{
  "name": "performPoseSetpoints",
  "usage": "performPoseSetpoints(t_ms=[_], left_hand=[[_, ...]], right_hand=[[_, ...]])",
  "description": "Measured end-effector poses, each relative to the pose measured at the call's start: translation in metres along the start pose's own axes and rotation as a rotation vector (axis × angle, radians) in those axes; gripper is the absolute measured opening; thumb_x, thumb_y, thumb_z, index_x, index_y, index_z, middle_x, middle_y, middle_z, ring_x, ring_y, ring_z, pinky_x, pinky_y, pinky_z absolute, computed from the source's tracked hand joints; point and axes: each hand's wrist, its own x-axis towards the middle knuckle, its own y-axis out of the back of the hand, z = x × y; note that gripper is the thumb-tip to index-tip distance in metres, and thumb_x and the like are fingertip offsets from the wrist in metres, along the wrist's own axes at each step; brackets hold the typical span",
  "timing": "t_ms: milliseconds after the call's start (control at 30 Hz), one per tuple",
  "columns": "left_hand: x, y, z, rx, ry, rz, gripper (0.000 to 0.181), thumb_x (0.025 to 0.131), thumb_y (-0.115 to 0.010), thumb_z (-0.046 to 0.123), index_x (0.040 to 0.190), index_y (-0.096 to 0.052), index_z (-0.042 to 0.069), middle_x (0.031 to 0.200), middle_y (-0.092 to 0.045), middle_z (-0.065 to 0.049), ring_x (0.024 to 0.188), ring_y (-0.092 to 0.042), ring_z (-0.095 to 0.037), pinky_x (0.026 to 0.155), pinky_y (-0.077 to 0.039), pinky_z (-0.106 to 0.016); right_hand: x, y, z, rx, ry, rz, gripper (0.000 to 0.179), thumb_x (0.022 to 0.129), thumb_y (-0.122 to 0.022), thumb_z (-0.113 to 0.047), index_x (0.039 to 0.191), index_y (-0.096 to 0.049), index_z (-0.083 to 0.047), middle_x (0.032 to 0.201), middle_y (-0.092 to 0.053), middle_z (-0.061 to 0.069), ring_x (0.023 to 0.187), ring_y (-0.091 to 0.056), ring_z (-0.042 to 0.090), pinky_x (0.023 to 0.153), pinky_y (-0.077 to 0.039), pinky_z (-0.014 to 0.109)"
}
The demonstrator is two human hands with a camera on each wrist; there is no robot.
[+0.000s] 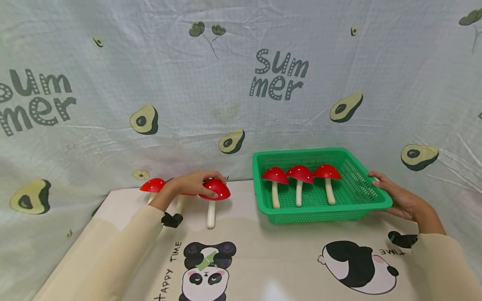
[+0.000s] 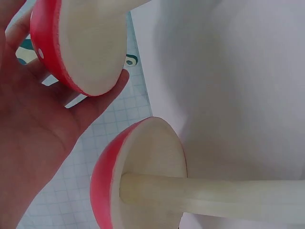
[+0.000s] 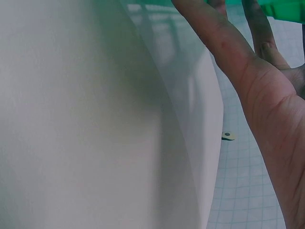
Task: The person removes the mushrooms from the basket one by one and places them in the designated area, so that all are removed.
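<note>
My left hand grips the red, white-dotted cap of a toy mushroom from above, its pale stem pointing toward me. In the left wrist view, the fingers curve around that cap's rim, with a second mushroom beside it. Two more toy mushrooms sit to the left in the head view: one mushroom is mostly hidden under my wrist, the other mushroom stands farther left. On the right, my right hand holds the green plastic basket by its right side, fingers at the rim.
Inside the basket, three toy mushrooms lie in a row: a left one, a middle one and a right one. A printed cloth curtain hangs behind the table, whose light cover bears panda drawings.
</note>
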Motion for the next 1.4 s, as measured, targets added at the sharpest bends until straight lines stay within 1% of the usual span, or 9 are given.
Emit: performPoseSetpoints(t_ms=[133, 200, 400, 500, 600, 800, 967, 1267, 1400], left_hand=[[-0.0013, -0.0030, -0.0019, -0.001, 0.004, 0.006, 0.057, 0.085, -0.078, 0.019, 0.138, -0.055, 0.018, 0.137, -0.055, -0.008, 0.127, -0.049, -0.033, 0.088, -0.058, -0.039], [-0.0018, -0.0042, -0.0026, 0.002, 0.014, 0.007, 0.060, 0.085, -0.078, 0.019, 0.139, -0.052, 0.015, 0.138, -0.054, -0.009, 0.128, -0.049, -0.033, 0.089, -0.058, -0.040], [-0.0003, -0.0071, -0.0048, -0.021, 0.047, -0.009, 0.058, 0.084, -0.077, 0.018, 0.136, -0.050, 0.017, 0.135, -0.054, -0.009, 0.127, -0.049, -0.032, 0.089, -0.057, -0.039], [0.0000, -0.0070, -0.0049, -0.023, 0.040, -0.008, 0.058, 0.084, -0.077, 0.015, 0.136, -0.050, 0.015, 0.135, -0.053, -0.011, 0.127, -0.049, -0.034, 0.089, -0.058, -0.040], [-0.0004, -0.0058, -0.0036, -0.021, 0.042, -0.008, 0.059, 0.082, -0.078, 0.014, 0.135, -0.051, 0.015, 0.134, -0.054, -0.011, 0.126, -0.050, -0.034, 0.088, -0.058, -0.040], [0.0007, -0.0018, -0.0014, 0.015, 0.064, -0.024, 0.058, 0.081, -0.079, 0.015, 0.134, -0.054, 0.019, 0.132, -0.056, -0.007, 0.124, -0.051, -0.030, 0.087, -0.058, -0.037], [-0.0004, -0.0001, -0.0010, 0.030, 0.082, -0.041, 0.058, 0.082, -0.078, 0.016, 0.134, -0.054, 0.019, 0.132, -0.057, -0.008, 0.124, -0.051, -0.030, 0.087, -0.058, -0.038], [-0.0002, -0.0015, -0.0059, 0.068, 0.111, -0.075, 0.061, 0.080, -0.080, 0.017, 0.135, -0.052, 0.020, 0.132, -0.056, -0.005, 0.125, -0.050, -0.029, 0.087, -0.058, -0.038], [0.0042, -0.0042, -0.0059, 0.098, 0.094, -0.097, 0.061, 0.081, -0.079, 0.015, 0.135, -0.052, 0.020, 0.132, -0.056, -0.004, 0.126, -0.049, -0.028, 0.088, -0.058, -0.037]], right_hand=[[0.0006, -0.0015, 0.0022, -0.034, -0.012, 0.029, 0.027, 0.113, -0.028, -0.023, 0.135, -0.031, -0.038, 0.121, -0.055, 0.001, 0.103, -0.068, 0.020, 0.088, -0.058, 0.049], [0.0010, -0.0017, 0.0033, -0.037, -0.012, 0.030, 0.028, 0.113, -0.027, -0.023, 0.136, -0.031, -0.038, 0.122, -0.054, 0.001, 0.103, -0.068, 0.021, 0.088, -0.058, 0.049], [0.0004, 0.0003, 0.0055, 0.005, 0.009, -0.014, 0.029, 0.113, -0.025, -0.021, 0.137, -0.030, -0.037, 0.123, -0.056, 0.003, 0.105, -0.068, 0.022, 0.088, -0.058, 0.050], [0.0002, 0.0012, 0.0056, 0.008, 0.009, -0.024, 0.029, 0.113, -0.025, -0.021, 0.137, -0.029, -0.036, 0.123, -0.055, 0.003, 0.105, -0.068, 0.023, 0.089, -0.058, 0.050], [0.0001, 0.0019, 0.0051, -0.001, 0.004, -0.016, 0.029, 0.113, -0.026, -0.022, 0.137, -0.028, -0.036, 0.123, -0.054, 0.003, 0.105, -0.068, 0.022, 0.089, -0.058, 0.049], [-0.0002, 0.0026, 0.0018, -0.016, -0.008, 0.006, 0.028, 0.113, -0.026, -0.023, 0.137, -0.027, -0.037, 0.122, -0.054, 0.002, 0.103, -0.068, 0.021, 0.088, -0.058, 0.047], [0.0005, 0.0017, 0.0011, -0.024, -0.009, 0.008, 0.028, 0.113, -0.027, -0.023, 0.138, -0.028, -0.037, 0.121, -0.055, 0.001, 0.102, -0.068, 0.021, 0.088, -0.058, 0.047], [0.0046, 0.0055, 0.0026, -0.012, -0.003, -0.020, 0.029, 0.113, -0.025, -0.023, 0.138, -0.027, -0.037, 0.122, -0.054, 0.003, 0.103, -0.068, 0.021, 0.088, -0.058, 0.047], [0.0022, 0.0082, 0.0029, 0.007, 0.008, -0.052, 0.030, 0.113, -0.023, -0.021, 0.138, -0.028, -0.037, 0.121, -0.054, 0.002, 0.103, -0.069, 0.021, 0.088, -0.059, 0.045]])
